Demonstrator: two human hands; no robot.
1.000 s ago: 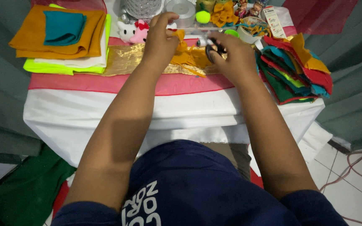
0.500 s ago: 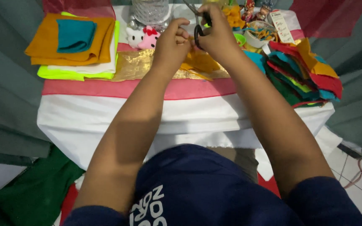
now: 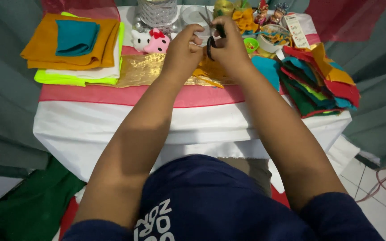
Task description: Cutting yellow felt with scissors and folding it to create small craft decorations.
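Both bare forearms stretch toward the upper middle of the frame, where the left hand (image 3: 182, 51) and right hand (image 3: 230, 47) meet, fingers curled.

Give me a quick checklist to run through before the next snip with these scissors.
1. Right hand grips the black-handled scissors: ok.
2. Left hand is beside the scissors, fingers by the handles: ok.
3. Piece being cut: cannot tell, hidden behind the hands.
4. Left fingertips out of the blades' way: cannot tell.
5. Orange scraps lie under the hands on the gold cloth: ok.
6. Felt stack rests at the table's right edge, overhanging slightly: not ok.
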